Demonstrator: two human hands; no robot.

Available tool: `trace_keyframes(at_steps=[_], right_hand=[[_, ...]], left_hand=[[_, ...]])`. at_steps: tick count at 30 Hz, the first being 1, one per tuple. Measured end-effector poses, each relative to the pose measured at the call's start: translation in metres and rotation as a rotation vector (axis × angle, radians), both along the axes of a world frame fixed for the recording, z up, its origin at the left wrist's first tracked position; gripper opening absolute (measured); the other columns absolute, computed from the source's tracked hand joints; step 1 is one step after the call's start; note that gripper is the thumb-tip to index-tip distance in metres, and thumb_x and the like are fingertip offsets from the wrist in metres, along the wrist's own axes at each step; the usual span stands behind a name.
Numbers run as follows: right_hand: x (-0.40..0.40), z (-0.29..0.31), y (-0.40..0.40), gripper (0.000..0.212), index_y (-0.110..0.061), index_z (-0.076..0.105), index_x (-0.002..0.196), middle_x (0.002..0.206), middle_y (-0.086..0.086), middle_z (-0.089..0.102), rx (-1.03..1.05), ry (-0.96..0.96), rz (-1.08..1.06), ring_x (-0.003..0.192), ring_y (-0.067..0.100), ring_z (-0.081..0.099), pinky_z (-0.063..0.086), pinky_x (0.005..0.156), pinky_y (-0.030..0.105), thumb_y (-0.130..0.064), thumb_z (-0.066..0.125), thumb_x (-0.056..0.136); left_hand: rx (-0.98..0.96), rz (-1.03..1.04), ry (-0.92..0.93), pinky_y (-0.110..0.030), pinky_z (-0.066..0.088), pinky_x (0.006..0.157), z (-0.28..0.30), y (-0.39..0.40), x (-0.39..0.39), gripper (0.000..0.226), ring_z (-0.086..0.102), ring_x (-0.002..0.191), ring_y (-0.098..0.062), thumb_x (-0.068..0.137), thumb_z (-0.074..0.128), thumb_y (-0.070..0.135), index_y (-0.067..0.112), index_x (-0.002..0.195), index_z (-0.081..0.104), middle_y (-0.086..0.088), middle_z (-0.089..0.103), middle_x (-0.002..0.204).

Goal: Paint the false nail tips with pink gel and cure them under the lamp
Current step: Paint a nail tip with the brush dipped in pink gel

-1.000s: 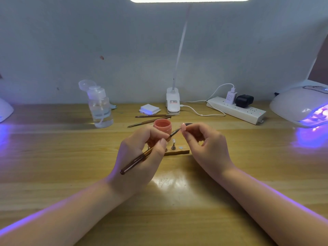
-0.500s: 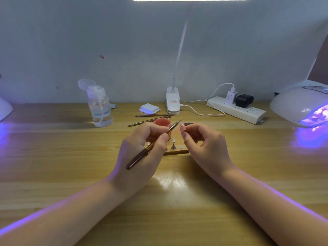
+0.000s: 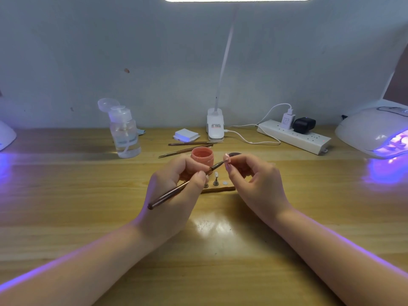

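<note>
Left hand (image 3: 176, 191) pinches brush (image 3: 183, 186) pen-style for control; right hand (image 3: 254, 180) pinches nail tip (image 3: 227, 161) (angled toward bristles).

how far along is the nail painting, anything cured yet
Done: the gel pot is open and the lamp on the right glows purple. In hand: the left hand holds the brush to a pink tip pinched by the right hand. Left: curing this tip; I can't tell whether others are finished.
</note>
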State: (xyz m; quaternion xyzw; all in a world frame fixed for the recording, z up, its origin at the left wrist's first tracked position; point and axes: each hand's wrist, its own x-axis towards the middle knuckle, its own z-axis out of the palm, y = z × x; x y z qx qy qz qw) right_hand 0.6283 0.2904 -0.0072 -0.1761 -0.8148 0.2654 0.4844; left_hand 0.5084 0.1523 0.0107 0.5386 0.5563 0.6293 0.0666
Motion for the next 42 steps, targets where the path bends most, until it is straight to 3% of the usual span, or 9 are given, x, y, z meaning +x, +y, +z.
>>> trace_keyframes(at_steps=[3,8,13,17,21,25,30,37,42], right_hand=[[0.000,0.000,0.000,0.012,-0.008,0.072,0.099,0.081,0.000,0.070,-0.019,0.012,0.001,0.072,0.013,0.063,0.053,0.067,0.035,-0.007,0.067,0.088],[-0.001,0.000,0.000,0.011,-0.008,0.071,0.099,0.082,0.001,0.071,-0.016,0.022,0.006,0.073,0.018,0.065,0.053,0.068,0.041,-0.009,0.067,0.089],[-0.001,0.000,0.001,0.013,-0.007,0.071,0.100,0.079,0.003,0.070,-0.041,0.026,0.003,0.072,0.020,0.064,0.052,0.066,0.043,-0.013,0.066,0.090],[-0.001,-0.001,0.001,0.013,-0.006,0.071,0.100,0.080,0.004,0.071,-0.035,0.028,0.001,0.072,0.021,0.065,0.052,0.067,0.043,-0.012,0.066,0.090],[-0.001,-0.001,0.001,0.012,-0.007,0.071,0.099,0.081,0.002,0.071,-0.040,0.026,-0.025,0.073,0.018,0.065,0.053,0.068,0.039,-0.012,0.067,0.089],[-0.002,0.000,0.001,0.010,-0.008,0.072,0.096,0.080,0.000,0.070,-0.032,0.010,-0.065,0.071,0.013,0.064,0.052,0.066,0.033,-0.013,0.068,0.089],[-0.003,-0.001,0.002,0.009,-0.007,0.072,0.095,0.082,0.001,0.071,-0.045,-0.019,-0.083,0.072,0.013,0.064,0.052,0.068,0.033,-0.008,0.068,0.087],[-0.004,-0.003,0.004,0.009,-0.007,0.072,0.094,0.083,0.003,0.071,-0.022,-0.037,-0.097,0.072,0.016,0.064,0.052,0.067,0.034,-0.007,0.068,0.086],[-0.005,-0.005,0.005,0.009,-0.008,0.072,0.094,0.086,0.002,0.071,-0.023,-0.045,-0.089,0.074,0.014,0.064,0.052,0.067,0.030,-0.007,0.067,0.087]], left_hand=[[0.045,-0.003,-0.030,-0.028,0.054,0.072,0.000,-0.002,-0.001,0.014,0.066,0.080,-0.014,0.081,0.054,0.032,0.023,0.086,0.063,0.007,0.069,0.081],[-0.005,0.013,-0.058,-0.015,0.049,0.069,-0.001,0.003,0.003,0.011,0.066,0.080,-0.006,0.087,0.059,0.021,0.022,0.095,0.066,0.009,0.072,0.087],[0.043,-0.005,-0.039,-0.025,0.052,0.069,0.000,-0.002,0.000,0.018,0.066,0.076,-0.013,0.081,0.052,0.032,0.019,0.086,0.064,0.003,0.069,0.079],[0.019,0.027,-0.061,-0.023,0.051,0.070,0.000,0.000,0.003,0.012,0.066,0.078,-0.010,0.087,0.058,0.027,0.019,0.092,0.066,0.005,0.071,0.083],[-0.004,-0.022,-0.021,-0.034,0.055,0.069,0.000,-0.004,0.003,0.014,0.066,0.074,-0.015,0.079,0.055,0.031,0.020,0.079,0.064,0.003,0.068,0.076],[0.005,0.056,-0.030,-0.019,0.050,0.058,0.017,-0.002,-0.004,0.008,0.062,0.064,-0.004,0.081,0.057,0.022,0.021,0.077,0.064,0.009,0.069,0.069],[-0.251,0.261,-0.072,-0.032,0.048,0.064,0.052,0.019,-0.038,0.015,0.055,0.055,-0.006,0.076,0.062,0.023,0.012,0.070,0.070,0.007,0.066,0.057],[-0.592,0.300,-0.004,-0.024,0.042,0.053,0.083,0.061,-0.059,0.016,0.053,0.054,-0.015,0.081,0.061,0.014,0.004,0.072,0.069,-0.006,0.067,0.062],[-0.817,0.277,0.037,-0.016,0.035,0.038,0.092,0.085,-0.051,0.007,0.046,0.046,-0.013,0.081,0.059,0.011,0.005,0.079,0.063,-0.005,0.059,0.061]])
